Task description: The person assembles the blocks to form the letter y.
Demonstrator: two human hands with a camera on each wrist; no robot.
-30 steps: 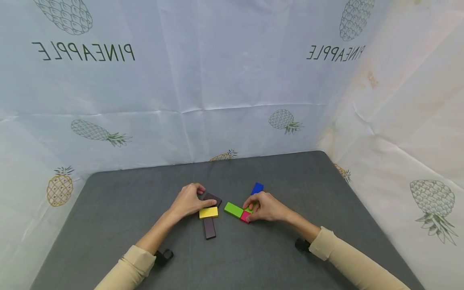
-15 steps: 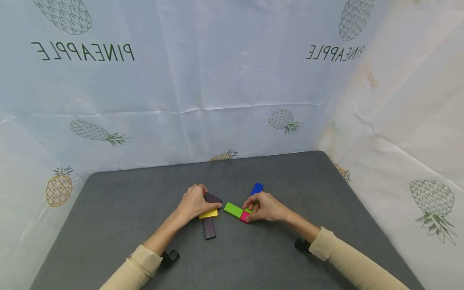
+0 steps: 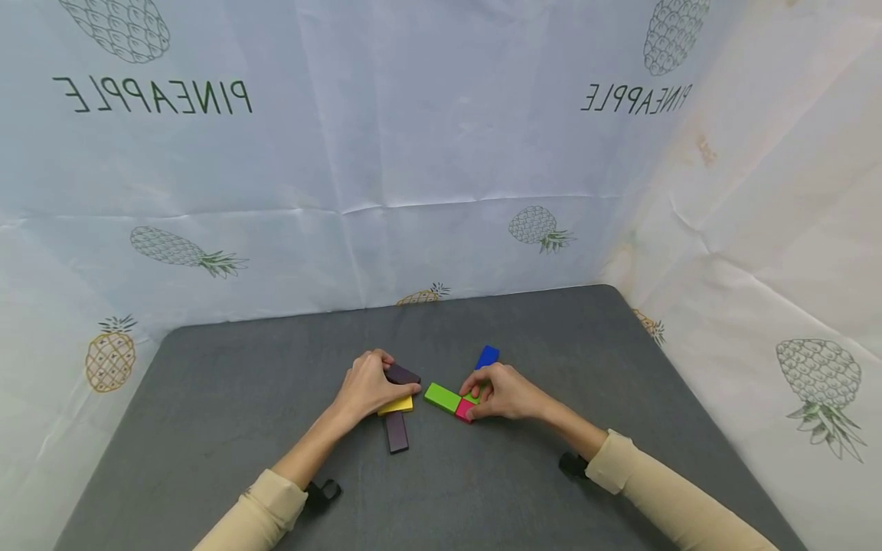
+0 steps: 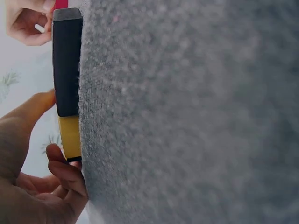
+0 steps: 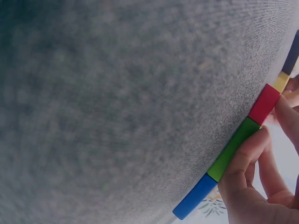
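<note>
Flat rectangular blocks lie on the grey tabletop. My left hand (image 3: 368,386) holds the far dark block (image 3: 402,374) between thumb and fingers. Below the thumb shows a yellow block (image 3: 396,405), partly covered, and a second dark block (image 3: 396,432) extends from it toward me. My right hand (image 3: 506,392) has its thumb on a pink block (image 5: 265,102) and its curled fingers on a green block (image 5: 235,147), pinching the two together. Another green block (image 3: 442,398) meets the pink one on the left. A blue block (image 3: 487,357) adjoins the held green block at the far end.
The grey tabletop (image 3: 496,482) reaches back to a white pineapple-print cloth (image 3: 413,153) hanging behind and at both sides. A narrow gap separates the two groups of blocks. Black straps (image 3: 324,493) sit at both wrists.
Over the first half second my left hand moved slightly right, its thumb sliding over the yellow block, and the far dark block turned a little. My right hand stays in place.
</note>
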